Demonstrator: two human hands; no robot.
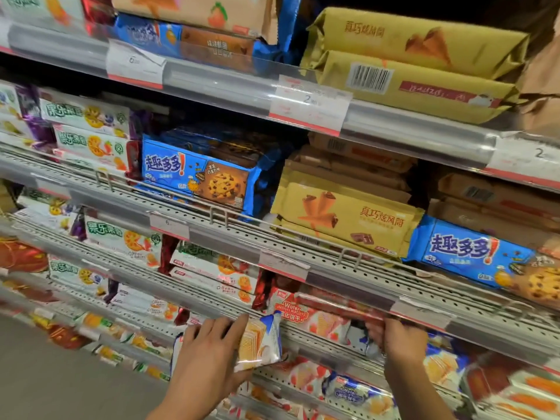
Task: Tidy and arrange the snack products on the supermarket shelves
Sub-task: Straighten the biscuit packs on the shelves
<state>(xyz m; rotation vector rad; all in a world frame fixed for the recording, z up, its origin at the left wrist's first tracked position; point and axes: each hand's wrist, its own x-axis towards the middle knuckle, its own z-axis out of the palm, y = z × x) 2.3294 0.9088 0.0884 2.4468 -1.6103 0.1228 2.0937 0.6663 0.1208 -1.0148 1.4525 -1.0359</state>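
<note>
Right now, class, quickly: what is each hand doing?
Left hand: holds a white and blue wafer packet, fingers across its front.
Right hand: fingers reach in among the wafer packs under the shelf rail; its grip cannot be told.

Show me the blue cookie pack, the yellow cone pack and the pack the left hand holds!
blue cookie pack point(197, 177), head view, front face by the cookie picture
yellow cone pack point(345, 219), head view, middle of front
wafer pack point(260, 341), head view, right half beside the left hand point(209, 353)
</note>
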